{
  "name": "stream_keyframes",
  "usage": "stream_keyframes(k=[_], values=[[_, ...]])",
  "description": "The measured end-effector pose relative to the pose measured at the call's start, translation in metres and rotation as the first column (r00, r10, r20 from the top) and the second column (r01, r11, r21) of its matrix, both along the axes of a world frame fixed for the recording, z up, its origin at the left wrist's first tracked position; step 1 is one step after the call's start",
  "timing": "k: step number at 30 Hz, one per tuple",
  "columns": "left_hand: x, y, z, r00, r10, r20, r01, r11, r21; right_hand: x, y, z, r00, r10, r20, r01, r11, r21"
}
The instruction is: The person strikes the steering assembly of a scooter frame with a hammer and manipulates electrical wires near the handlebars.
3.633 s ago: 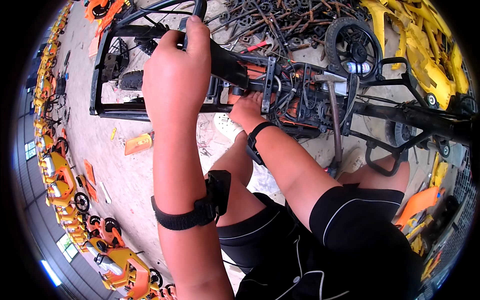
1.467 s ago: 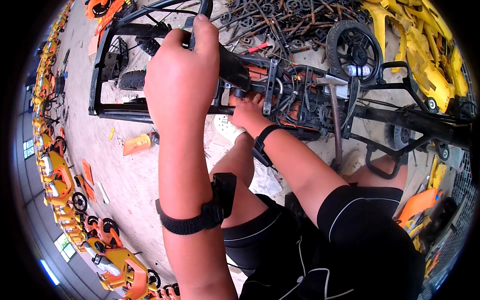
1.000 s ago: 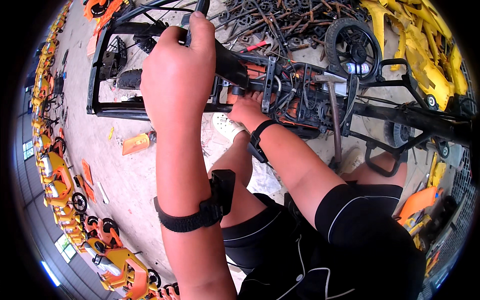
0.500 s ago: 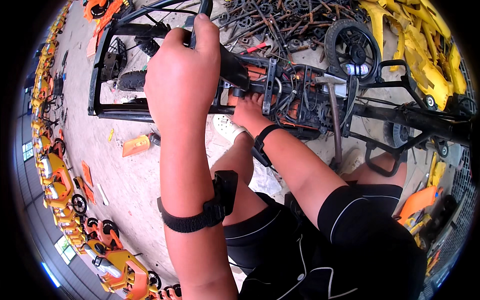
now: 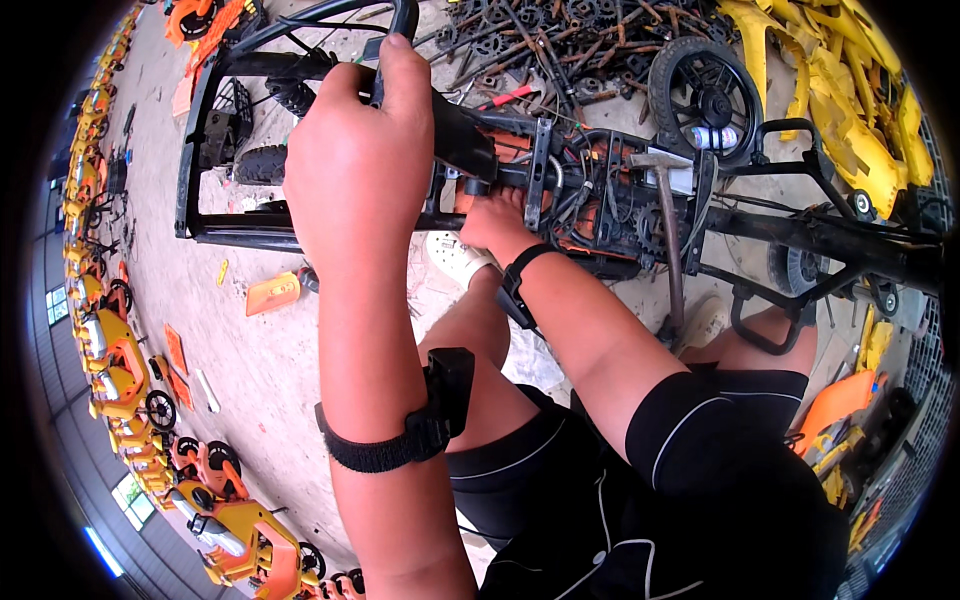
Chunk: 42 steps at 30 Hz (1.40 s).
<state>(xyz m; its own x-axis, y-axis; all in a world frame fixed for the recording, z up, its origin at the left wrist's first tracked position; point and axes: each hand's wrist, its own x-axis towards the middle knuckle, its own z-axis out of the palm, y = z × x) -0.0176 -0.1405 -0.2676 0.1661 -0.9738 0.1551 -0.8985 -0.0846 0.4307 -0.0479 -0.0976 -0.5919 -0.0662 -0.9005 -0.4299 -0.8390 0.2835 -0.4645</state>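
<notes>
black vehicle frame (image 5: 575, 173) stretches across in front of the person, its middle packed with wires (image 5: 568, 212). left hand (image 5: 360, 170) fisted round a curved black bar (image 5: 405, 18) at the frame's upper left, thumb laid along it. right hand (image 5: 495, 220) down inside the frame beside a dark crossbar (image 5: 539, 165), over an orange panel (image 5: 465, 202); fingertips hidden, so can't tell how far it's closed or whether it grips anything. hammer (image 5: 672, 240) lies across the frame's right part. loose wheel (image 5: 714, 102) beyond.
</notes>
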Motion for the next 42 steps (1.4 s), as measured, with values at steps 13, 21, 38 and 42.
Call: stream_keyframes(k=[13, 21, 38, 42], values=[[-0.001, 0.0, 0.0, 0.999, 0.03, 0.023, -0.03, 0.999, 0.021, 0.005, 0.012, -0.013, 0.992, 0.069, -0.103, -0.087, 0.98, -0.179], [-0.002, 0.0, 0.003, 0.999, 0.02, 0.039, -0.02, 1.0, 0.009, -0.003, 0.019, -0.012, 0.967, 0.247, -0.054, -0.253, 0.941, -0.223], [0.002, -0.003, -0.005, 0.999, 0.024, 0.047, -0.023, 1.0, -0.017, 0.007, 0.017, -0.01, 0.98, 0.057, -0.19, -0.083, 0.987, -0.135], [-0.001, -0.002, 0.0, 0.998, 0.034, 0.049, -0.036, 0.999, 0.027, 0.005, 0.018, -0.011, 0.973, 0.128, -0.19, -0.151, 0.982, -0.114]])
